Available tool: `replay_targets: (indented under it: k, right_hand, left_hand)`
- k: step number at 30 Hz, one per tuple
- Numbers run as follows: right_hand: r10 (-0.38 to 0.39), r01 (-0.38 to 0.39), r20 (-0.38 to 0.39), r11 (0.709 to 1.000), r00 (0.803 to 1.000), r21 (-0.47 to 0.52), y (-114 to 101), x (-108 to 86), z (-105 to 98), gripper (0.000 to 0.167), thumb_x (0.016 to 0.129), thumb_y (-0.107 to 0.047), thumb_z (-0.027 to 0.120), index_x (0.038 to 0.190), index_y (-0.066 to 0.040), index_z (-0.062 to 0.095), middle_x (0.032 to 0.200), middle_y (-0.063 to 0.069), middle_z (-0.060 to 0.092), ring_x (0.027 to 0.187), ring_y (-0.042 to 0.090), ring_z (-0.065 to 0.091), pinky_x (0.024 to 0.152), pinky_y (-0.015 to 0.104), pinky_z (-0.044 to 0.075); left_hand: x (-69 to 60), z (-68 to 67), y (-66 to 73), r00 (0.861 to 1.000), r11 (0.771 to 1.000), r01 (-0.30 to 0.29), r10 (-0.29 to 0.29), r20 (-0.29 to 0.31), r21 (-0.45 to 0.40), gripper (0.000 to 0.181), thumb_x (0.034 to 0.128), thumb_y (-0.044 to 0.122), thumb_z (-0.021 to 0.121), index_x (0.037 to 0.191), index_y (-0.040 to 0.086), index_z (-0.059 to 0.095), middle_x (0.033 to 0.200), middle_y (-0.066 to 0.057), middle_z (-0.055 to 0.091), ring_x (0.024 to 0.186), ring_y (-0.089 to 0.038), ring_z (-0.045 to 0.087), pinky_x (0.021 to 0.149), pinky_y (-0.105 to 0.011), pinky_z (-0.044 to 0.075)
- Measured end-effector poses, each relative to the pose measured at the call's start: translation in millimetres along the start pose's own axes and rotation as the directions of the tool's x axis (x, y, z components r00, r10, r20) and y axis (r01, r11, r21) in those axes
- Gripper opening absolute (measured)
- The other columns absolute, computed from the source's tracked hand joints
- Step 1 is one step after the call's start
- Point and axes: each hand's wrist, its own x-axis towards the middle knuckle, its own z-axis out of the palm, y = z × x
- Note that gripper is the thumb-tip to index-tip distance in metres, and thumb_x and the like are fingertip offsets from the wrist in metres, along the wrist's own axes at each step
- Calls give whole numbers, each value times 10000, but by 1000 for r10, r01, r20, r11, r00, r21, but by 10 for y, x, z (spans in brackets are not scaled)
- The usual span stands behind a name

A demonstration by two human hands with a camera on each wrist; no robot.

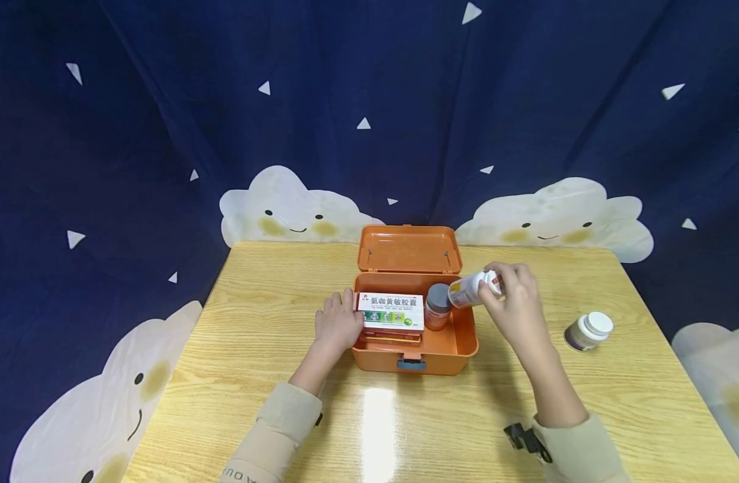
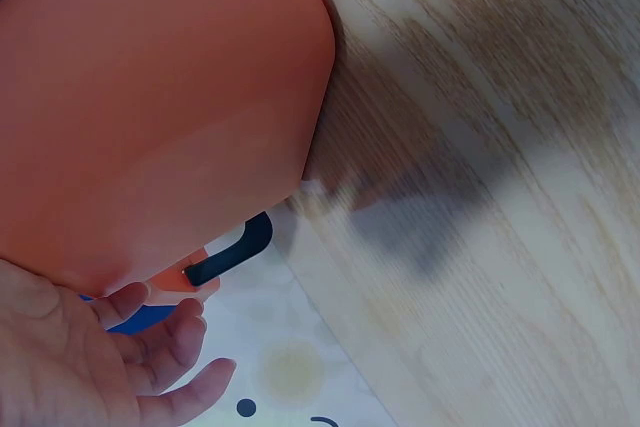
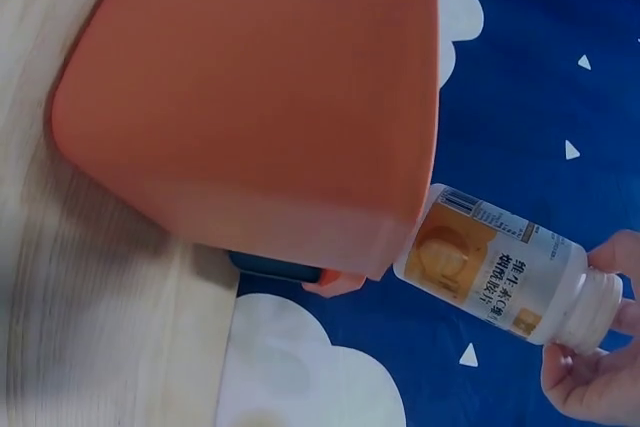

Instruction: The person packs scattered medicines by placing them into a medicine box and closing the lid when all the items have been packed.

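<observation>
An orange lidded box [image 1: 444, 363] stands on the table with its lid up. Inside it, a white medicine box [image 1: 390, 302] lies at the left, and a grey-capped bottle [image 1: 437, 305] stands beside it. My left hand [image 1: 339, 322] rests on the box's left rim; in the left wrist view its fingers [image 2: 165, 352] are loosely bent, thumb hidden. My right hand [image 1: 514, 298] pinches a white pill bottle [image 1: 466, 290] by its cap end, tilted over the box's right rim. In the right wrist view, the bottle's orange-and-white label [image 3: 475, 262] shows.
Right of the box, a white-capped bottle [image 1: 588, 331] stands on the wooden table [image 1: 272, 288]. Red packs [image 1: 393, 337] lie under the medicine box. A dark blue curtain [image 1: 369, 80] with cloud prints hangs behind the table.
</observation>
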Motion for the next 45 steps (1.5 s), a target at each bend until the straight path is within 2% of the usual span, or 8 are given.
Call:
replay_targets:
  k: [7,14,21,28,45]
  right_hand:
    - [-5,5,72,1000,997,-5,-59,-70,49,248,791,-90,617,1014,17,592,952,211,507,845,317,458,654,419,419]
    - [-7,9,134,1000,991,-16,-78,-129,120,247,782,-92,616,1006,11,600,974,212,519,893,347,468,725,462,397]
    - [-7,11,169,1000,986,-25,-74,-165,141,260,772,-103,605,1011,-1,605,975,195,530,910,346,477,739,478,403]
    - [-51,59,186,998,981,-39,-48,-202,206,229,752,-95,624,964,-8,614,904,180,543,848,323,498,703,456,435]
    - [-120,164,324,980,938,-113,4,-304,475,255,772,-139,631,994,-16,612,880,132,518,824,283,480,659,380,418]
  left_hand:
    - [-1,1,-1,1000,1000,4,-4,9,-1,390,862,266,453,1195,70,397,1034,-152,484,978,-304,461,746,-466,398]
    - [-8,-14,10,1000,1000,2,-2,13,1,401,860,273,454,1200,67,396,1037,-155,487,970,-305,464,738,-463,396]
    - [-5,-9,-3,1000,1000,4,-4,16,3,400,861,268,443,1202,65,394,1059,-164,490,991,-313,462,754,-466,397]
    - [2,0,-5,1000,1000,2,-2,16,-2,406,861,270,450,1208,66,393,1059,-161,490,995,-314,460,752,-468,397]
    - [-4,-13,-5,1000,1000,-2,2,10,1,379,860,269,450,1179,70,398,1039,-155,493,974,-307,469,744,-459,401]
